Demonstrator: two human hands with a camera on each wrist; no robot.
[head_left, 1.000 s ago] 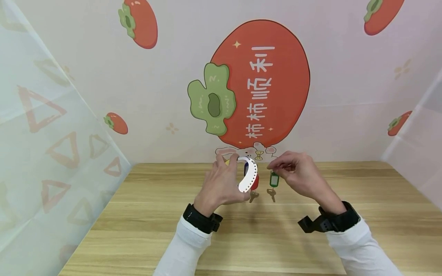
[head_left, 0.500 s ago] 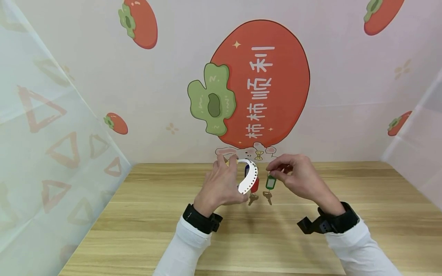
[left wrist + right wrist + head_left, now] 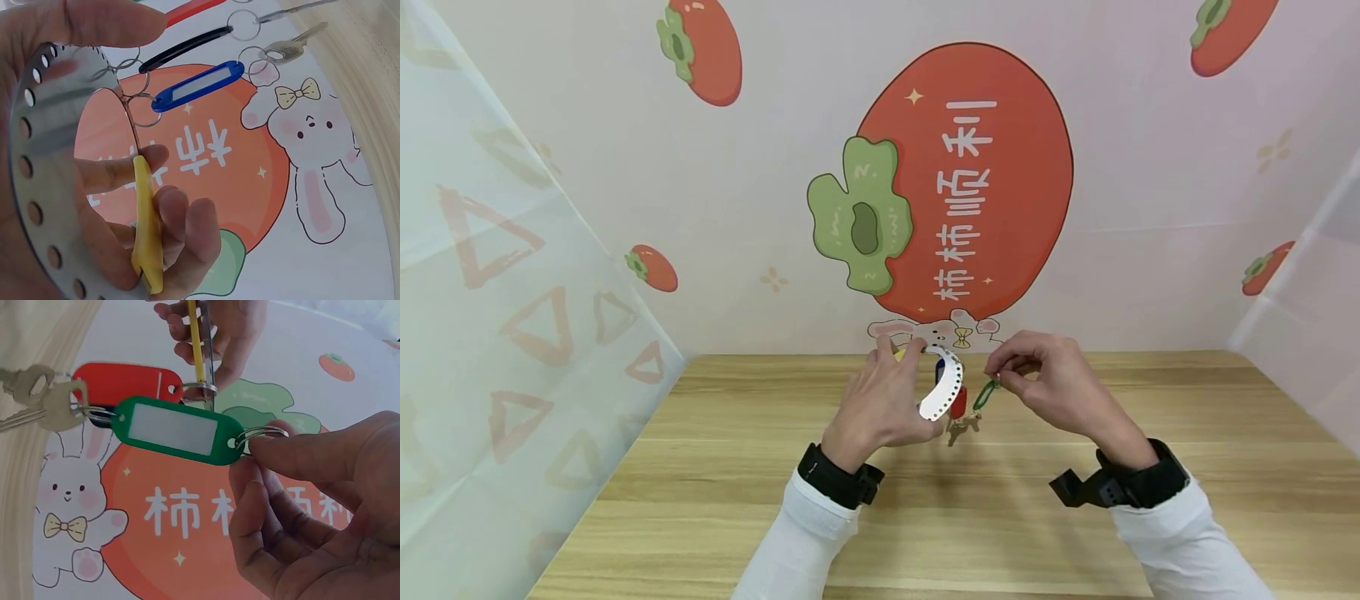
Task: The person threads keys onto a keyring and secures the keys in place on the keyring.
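My left hand (image 3: 880, 404) grips a curved metal key ring plate (image 3: 28, 187) with a row of holes along its edge. A yellow piece (image 3: 148, 231) runs across its opening, by the fingers. From the plate hang a blue key tag (image 3: 187, 89), a black key tag (image 3: 184, 50) and a red key tag (image 3: 119, 381). On the right, my right hand (image 3: 1048, 383) pinches the small split ring (image 3: 265, 431) of a green key tag (image 3: 175, 432) between thumb and fingertips. A key (image 3: 62, 405) dangles from the green tag's other end, close to the red tag's key.
Both hands are above a wood-grain table (image 3: 700, 517). Behind it rises a pale backdrop (image 3: 760, 167) printed with a large red persimmon (image 3: 1030, 192) and a rabbit. A translucent side sheet (image 3: 512, 350) borders the left. Each wrist wears a black camera strap.
The green tag has turned from showing its label to nearly edge-on, and its key has swung left beside the red tag's key. Both hands have shifted only slightly.
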